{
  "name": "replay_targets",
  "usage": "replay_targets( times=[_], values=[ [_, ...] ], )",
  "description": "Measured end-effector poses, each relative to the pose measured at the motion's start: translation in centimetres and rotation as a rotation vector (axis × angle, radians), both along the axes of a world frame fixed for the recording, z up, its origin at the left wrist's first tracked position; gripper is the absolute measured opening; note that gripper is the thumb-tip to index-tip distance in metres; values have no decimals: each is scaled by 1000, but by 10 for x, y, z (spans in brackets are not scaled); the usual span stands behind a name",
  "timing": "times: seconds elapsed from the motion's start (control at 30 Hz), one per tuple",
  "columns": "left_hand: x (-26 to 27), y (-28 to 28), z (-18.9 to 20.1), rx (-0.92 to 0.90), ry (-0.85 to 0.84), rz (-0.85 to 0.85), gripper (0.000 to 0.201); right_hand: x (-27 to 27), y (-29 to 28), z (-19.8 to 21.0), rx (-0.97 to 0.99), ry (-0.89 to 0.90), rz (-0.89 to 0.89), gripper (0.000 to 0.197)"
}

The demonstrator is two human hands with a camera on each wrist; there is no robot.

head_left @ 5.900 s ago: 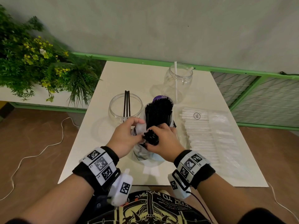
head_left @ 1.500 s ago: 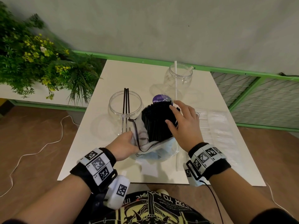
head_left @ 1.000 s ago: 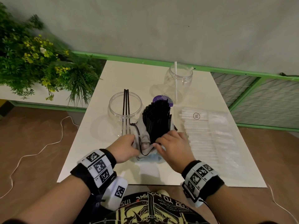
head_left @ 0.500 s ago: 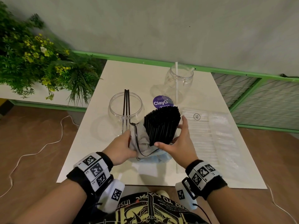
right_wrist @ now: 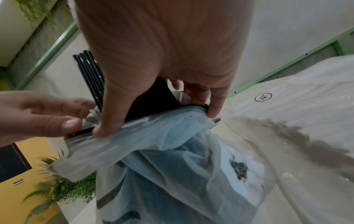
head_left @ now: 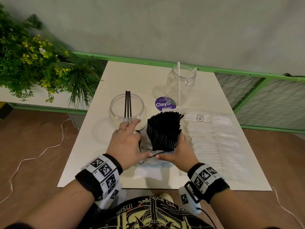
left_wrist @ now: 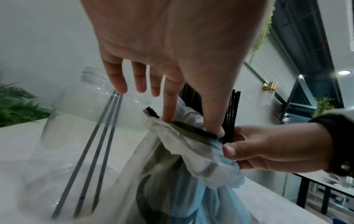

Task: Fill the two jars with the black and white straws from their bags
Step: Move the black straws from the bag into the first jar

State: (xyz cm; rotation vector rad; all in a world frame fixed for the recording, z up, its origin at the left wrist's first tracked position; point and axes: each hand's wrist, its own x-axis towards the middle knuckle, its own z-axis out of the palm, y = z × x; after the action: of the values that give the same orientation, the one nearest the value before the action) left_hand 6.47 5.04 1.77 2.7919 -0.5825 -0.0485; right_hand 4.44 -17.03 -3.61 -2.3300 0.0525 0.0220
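A thick bundle of black straws (head_left: 163,129) stands upright out of a thin white-and-blue bag (head_left: 149,161) at the table's front middle. My right hand (head_left: 176,149) grips the bag's dark rim, thumb in front and fingers behind the bundle (right_wrist: 214,112). My left hand (head_left: 137,139) has straight fingers, with thumb and index tip pressing on the rim (left_wrist: 191,130). A clear jar (head_left: 127,111) holding three black straws (head_left: 127,103) stands just past my left fingers. The far jar (head_left: 181,80) holds a white straw (head_left: 178,80). The flat bag of white straws (head_left: 214,141) lies on the right.
A round purple label (head_left: 165,104) lies between the jars. Leafy plants (head_left: 33,63) crowd the left, and a green rail (head_left: 247,74) runs behind the white table (head_left: 102,142). A white cable (head_left: 41,152) trails on the floor.
My left hand has let go of the bag's side and spread its fingers over the rim. My right hand has slid down to the rim. More of the black bundle stands exposed.
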Motion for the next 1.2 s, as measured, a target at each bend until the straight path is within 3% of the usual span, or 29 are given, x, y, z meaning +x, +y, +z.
replay_targets(
  times=[0.1,0.2,0.3,0.4,0.53,0.63,0.7,0.8,0.9,0.97,1.03,1.2],
  values=[
    [3,-6,-2,26,22,-71,63,-3,1,1,14,-24,31,121],
    [5,-10,-7,-87,177,2,64,-1,0,2,56,-24,39,114],
    [9,-11,-18,-296,297,83,85,4,-4,-6,76,15,46,104],
    [16,-11,-33,-371,376,68,106,6,-8,-9,109,53,78,96],
    [25,-15,-51,-390,441,27,81,7,-12,-2,129,85,153,82],
    [22,-21,-54,-416,423,41,97,10,-15,12,43,77,183,65],
    [21,-24,-56,-514,471,71,102,15,-20,15,-39,84,206,71],
    [15,-31,-54,-668,597,140,93,22,-23,15,182,232,284,77],
    [9,-40,-55,-707,590,199,94,26,-29,4,297,374,356,86],
    [4,-46,-56,-750,546,227,100,30,-30,7,323,375,403,90],
    [0,-50,-56,-796,490,250,103,34,-32,13,325,373,471,83],
    [-11,-51,-57,-811,380,324,89,37,-35,29,367,387,547,66]
  ],
)
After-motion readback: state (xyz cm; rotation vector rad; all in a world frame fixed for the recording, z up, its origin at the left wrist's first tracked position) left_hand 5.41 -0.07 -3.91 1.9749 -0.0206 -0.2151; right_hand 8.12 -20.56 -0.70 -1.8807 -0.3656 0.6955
